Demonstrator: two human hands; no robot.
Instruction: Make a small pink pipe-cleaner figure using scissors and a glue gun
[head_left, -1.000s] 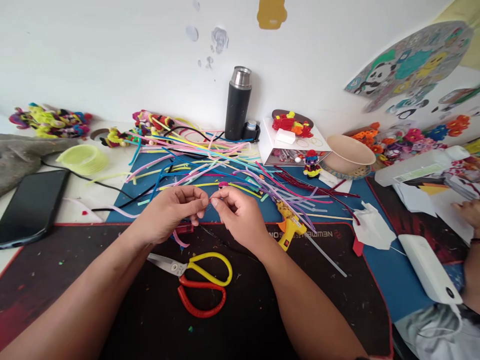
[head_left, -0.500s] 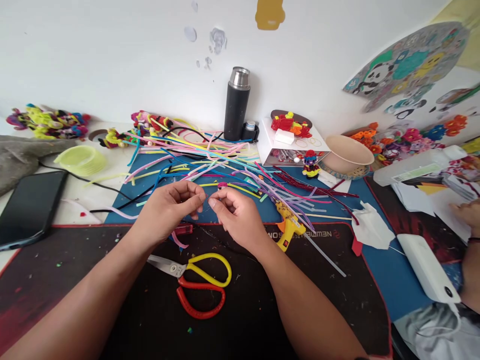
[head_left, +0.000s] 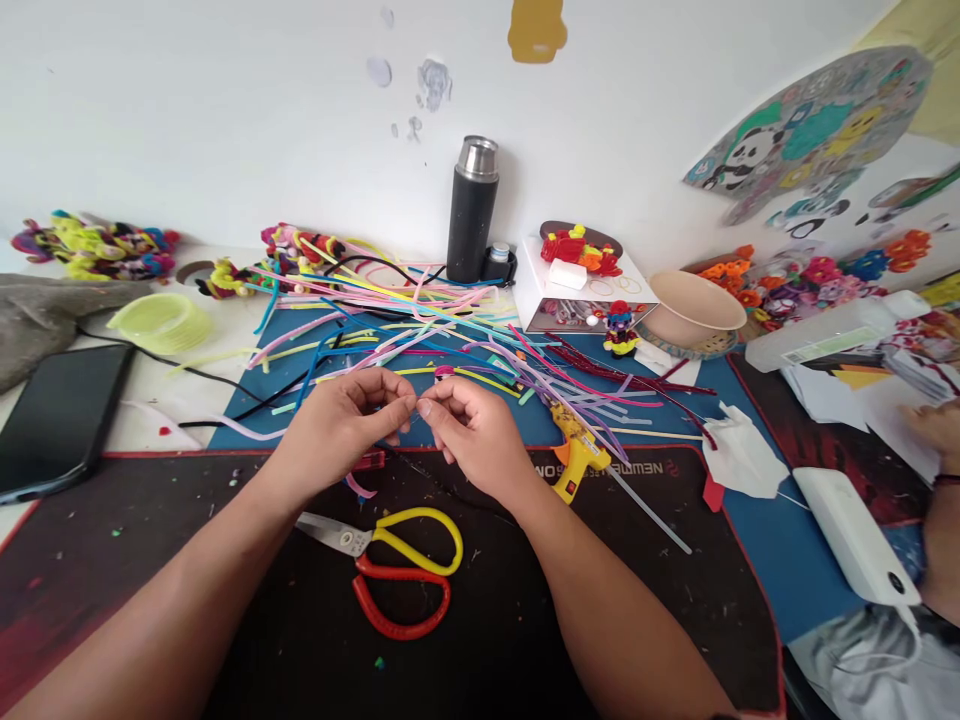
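My left hand (head_left: pixel 349 420) and my right hand (head_left: pixel 474 428) meet fingertip to fingertip above the front edge of the pipe cleaner pile (head_left: pixel 420 335). Each one is closed in a pinch of thumb and forefinger. Something thin, perhaps a fine clear strand, shows faintly between and below the fingertips; it is too small to name. Below the hands, scissors (head_left: pixel 409 570) with one yellow and one red handle lie on the black mat (head_left: pixel 487 620). A yellow glue gun (head_left: pixel 576 455) rests right of my right hand.
A black flask (head_left: pixel 474 210) stands at the wall beside a white box (head_left: pixel 585 285). Further right are a beige bowl (head_left: pixel 694 312), a white power bank (head_left: pixel 855 535) and another person's hand (head_left: pixel 937 430). A phone (head_left: pixel 60 420) lies at left.
My left hand has moved slightly right, so its fingertips now touch those of my right hand. My right hand has hardly moved.
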